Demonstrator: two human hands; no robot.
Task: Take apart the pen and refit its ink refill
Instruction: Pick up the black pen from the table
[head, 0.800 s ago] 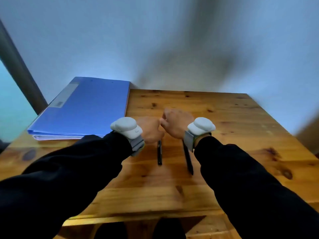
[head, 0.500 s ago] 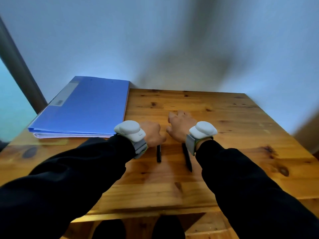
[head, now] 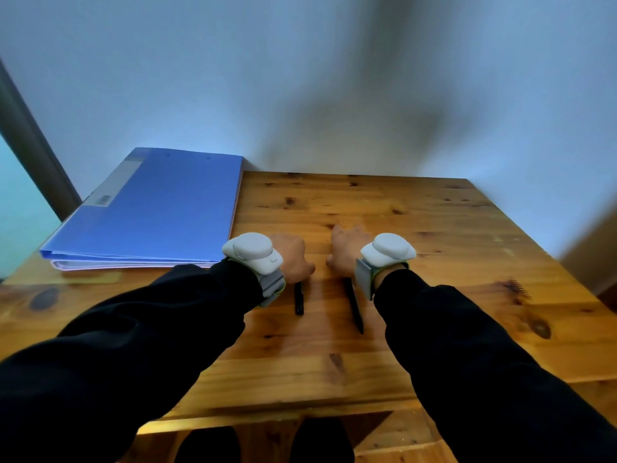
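Observation:
Two black pen pieces lie on the wooden table (head: 417, 345), both pointing toward me. The shorter piece (head: 299, 300) has its far end hidden under my left hand (head: 292, 259), whose fingers curl down out of sight, so a grip on it cannot be told. The longer, thinner piece (head: 354, 307) runs out from under my right hand (head: 345, 248), which rests flat on the table with its fingers spread and holds nothing. A hand's width of bare wood separates the two hands. No separate ink refill is visible.
A blue folder (head: 150, 212) lies flat on the table's back left corner, just left of my left wrist. A wall runs behind the table. The table's front edge (head: 267, 416) is close below my forearms. Grey-white bands sit on both wrists.
The hands were close together above the table; they have since dropped and moved apart. The right hand's fingers have flattened on the wood. Both pen pieces stay where they lay.

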